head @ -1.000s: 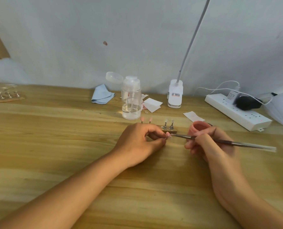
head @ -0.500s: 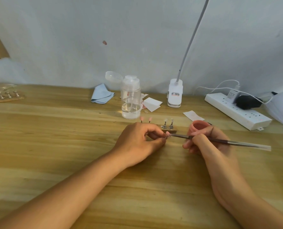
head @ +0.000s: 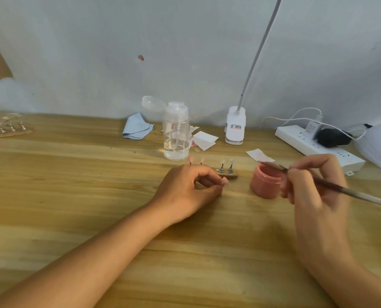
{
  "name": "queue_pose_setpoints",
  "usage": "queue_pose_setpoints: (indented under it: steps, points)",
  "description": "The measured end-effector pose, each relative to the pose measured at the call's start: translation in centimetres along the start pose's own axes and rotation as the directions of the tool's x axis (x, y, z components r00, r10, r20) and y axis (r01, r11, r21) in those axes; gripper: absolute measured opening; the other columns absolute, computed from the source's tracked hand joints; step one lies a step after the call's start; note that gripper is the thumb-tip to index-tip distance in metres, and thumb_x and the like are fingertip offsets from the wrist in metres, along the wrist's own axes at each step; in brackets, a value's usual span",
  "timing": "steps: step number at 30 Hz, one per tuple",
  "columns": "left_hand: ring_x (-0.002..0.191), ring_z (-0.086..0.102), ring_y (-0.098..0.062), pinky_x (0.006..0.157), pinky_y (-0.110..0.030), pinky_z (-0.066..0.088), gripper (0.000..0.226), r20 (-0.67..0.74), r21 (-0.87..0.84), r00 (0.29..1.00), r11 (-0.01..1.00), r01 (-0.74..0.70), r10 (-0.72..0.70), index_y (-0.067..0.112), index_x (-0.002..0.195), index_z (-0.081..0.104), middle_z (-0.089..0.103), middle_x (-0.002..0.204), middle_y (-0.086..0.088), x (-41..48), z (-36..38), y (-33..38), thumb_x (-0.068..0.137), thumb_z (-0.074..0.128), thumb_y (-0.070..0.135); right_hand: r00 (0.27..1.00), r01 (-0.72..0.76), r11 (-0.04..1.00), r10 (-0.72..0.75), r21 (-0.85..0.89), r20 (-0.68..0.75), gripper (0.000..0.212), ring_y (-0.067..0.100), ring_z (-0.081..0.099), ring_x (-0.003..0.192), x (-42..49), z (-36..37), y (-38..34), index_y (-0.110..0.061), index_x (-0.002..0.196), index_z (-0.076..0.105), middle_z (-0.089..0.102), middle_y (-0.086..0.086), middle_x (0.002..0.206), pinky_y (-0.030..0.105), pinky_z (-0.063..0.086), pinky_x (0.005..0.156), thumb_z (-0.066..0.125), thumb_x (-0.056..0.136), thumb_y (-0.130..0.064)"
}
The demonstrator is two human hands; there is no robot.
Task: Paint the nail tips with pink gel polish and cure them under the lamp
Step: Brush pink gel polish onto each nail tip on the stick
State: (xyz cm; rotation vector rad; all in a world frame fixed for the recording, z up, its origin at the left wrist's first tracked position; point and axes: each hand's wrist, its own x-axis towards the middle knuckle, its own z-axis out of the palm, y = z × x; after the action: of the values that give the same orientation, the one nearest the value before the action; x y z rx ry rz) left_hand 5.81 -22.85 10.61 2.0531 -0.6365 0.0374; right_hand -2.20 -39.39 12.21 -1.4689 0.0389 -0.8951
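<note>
Left hand (head: 185,187) pinches pink nail tip (head: 225,182), frame center, fingers curled. Right hand (head: 314,187) grips brush (head: 332,186), bristles over open pink gel jar (head: 266,183), center-right. Nail-tip stand (head: 227,174) just behind left fingers. Lamp (head: 235,127) at upper center, by the wall.

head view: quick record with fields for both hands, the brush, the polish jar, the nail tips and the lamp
left hand: pinches a pink nail tip
right hand: holds the brush
brush: bristle end at the mouth of the pink jar; contact with polish unclear
painted tips: two, upright, behind the left hand
clear tips: two, upright on the wooden stand
lamp: base by the wall, head out of view
</note>
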Motion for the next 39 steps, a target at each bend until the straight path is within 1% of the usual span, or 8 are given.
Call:
queue_pose_setpoints:
  steps: [3,6,10,12,18,21,33,39]
  points:
    - [0.053,0.051,0.018,0.066,-0.003,0.037,0.011,0.008,-0.020,1.000,1.000,-0.015,0.015,0.022,0.089,0.077,0.074,0.081,0.016,0.0,-0.1,0.1,0.084,0.075,0.013,0.998,-0.029,0.985,0.017,-0.172,-0.067,0.018,0.000,0.043,0.050,1.3,-1.2,0.4,-0.015,0.078,0.047,0.050,-0.012,0.054,0.013,0.034,0.046,0.050,0.087,0.000]
    - [0.048,0.049,0.017,0.106,-0.044,0.038,0.008,0.005,-0.062,1.000,0.998,0.001,0.000,0.016,0.088,0.077,0.071,0.076,0.017,-0.1,0.0,0.4,0.084,0.075,0.010,0.997,-0.081,0.932,0.071,-0.353,-0.042,0.014,0.001,0.040,0.046,2.3,-2.0,1.4,-0.016,0.078,0.050,0.048,-0.017,0.047,0.013,0.030,0.042,0.054,0.090,-0.010]
    - [0.045,0.047,0.016,0.088,-0.044,0.044,0.008,-0.007,-0.061,1.000,0.998,-0.015,0.014,0.015,0.088,0.077,0.070,0.075,0.017,-0.2,0.1,0.5,0.084,0.075,0.009,0.994,-0.067,0.872,0.098,-0.485,0.039,0.013,0.001,0.047,0.052,2.7,-1.7,2.3,-0.020,0.079,0.052,0.058,-0.016,0.057,0.019,0.038,0.051,0.058,0.091,-0.020]
    - [0.048,0.049,0.017,0.101,-0.046,0.039,0.010,-0.007,-0.057,1.000,0.998,-0.008,0.007,0.019,0.089,0.077,0.072,0.078,0.015,-0.2,0.1,0.5,0.084,0.075,0.011,0.994,-0.060,0.855,0.101,-0.515,0.052,0.015,0.004,0.050,0.057,2.5,-1.6,2.4,-0.024,0.078,0.052,0.059,-0.008,0.064,0.028,0.040,0.056,0.058,0.092,-0.021]
    - [0.062,0.056,0.017,0.100,-0.032,0.040,0.010,-0.020,-0.043,1.000,0.999,-0.006,0.005,0.023,0.090,0.077,0.071,0.076,0.021,0.0,0.1,0.2,0.084,0.076,0.015,0.998,-0.044,0.993,0.048,-0.109,0.043,0.015,0.009,0.055,0.057,1.2,-1.1,0.6,-0.007,0.084,0.052,0.062,0.003,0.062,0.016,0.045,0.056,0.048,0.090,0.006]
    - [0.053,0.051,0.017,0.109,-0.048,0.034,0.009,-0.010,-0.060,1.000,0.998,0.001,-0.002,0.020,0.089,0.076,0.073,0.080,0.016,0.0,0.1,0.2,0.085,0.075,0.013,0.969,-0.220,0.975,0.217,0.020,0.119,0.014,0.017,0.060,0.059,-0.1,-0.1,0.8,0.002,0.077,0.052,0.064,0.016,0.072,0.019,0.047,0.054,0.051,0.091,0.005]
    - [0.070,0.055,0.002,0.109,-0.063,0.022,0.008,-0.021,-0.055,0.999,0.998,0.032,-0.033,0.018,0.090,0.077,0.072,0.078,0.013,-0.2,0.1,0.6,0.085,0.074,0.013,0.937,-0.296,0.955,0.297,-0.034,0.185,0.009,0.014,0.062,0.059,-0.4,0.5,1.2,0.015,0.082,0.052,0.068,0.023,0.082,0.019,0.050,0.057,0.054,0.089,0.009]
    - [0.045,0.047,0.007,0.108,-0.063,0.025,0.007,-0.011,-0.044,1.000,0.999,0.019,-0.020,0.018,0.090,0.077,0.076,0.086,0.009,-0.2,0.2,0.4,0.085,0.074,0.014,0.941,-0.286,0.957,0.290,-0.049,0.173,0.008,0.019,0.061,0.063,-0.3,0.3,1.6,0.012,0.080,0.052,0.069,0.015,0.072,0.020,0.050,0.059,0.055,0.086,0.007]
